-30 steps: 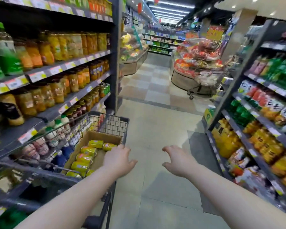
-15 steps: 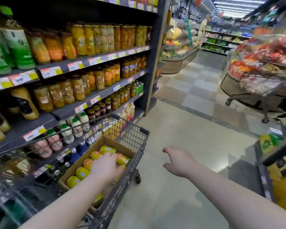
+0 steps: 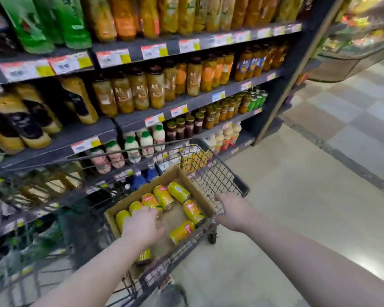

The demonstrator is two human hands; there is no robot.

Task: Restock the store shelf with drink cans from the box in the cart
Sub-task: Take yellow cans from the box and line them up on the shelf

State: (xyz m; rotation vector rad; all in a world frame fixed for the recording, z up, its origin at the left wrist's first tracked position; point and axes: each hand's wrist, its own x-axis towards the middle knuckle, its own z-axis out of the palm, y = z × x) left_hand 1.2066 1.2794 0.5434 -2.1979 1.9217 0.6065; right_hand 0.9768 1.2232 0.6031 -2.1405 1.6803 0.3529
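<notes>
Reaching into box (image 3: 198, 192) for cans (image 3: 163, 197).
Left hand (image 3: 142, 227) spread, right hand (image 3: 233, 209) loose, both empty; likely slick, rigid: grip mid-body.

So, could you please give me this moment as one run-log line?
phase: pre-grasp | left hand: open, over yellow cans in cardboard box | right hand: open, at cart rim | lifted: none

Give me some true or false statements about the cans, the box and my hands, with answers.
1. The yellow cans lie on their sides in the cardboard box. True.
2. The box sits on the floor. False: it sits in the wire cart.
3. The left hand reaches into the box over the cans. True.
4. The right hand holds a can. False: it is empty, at the cart's edge.
</notes>
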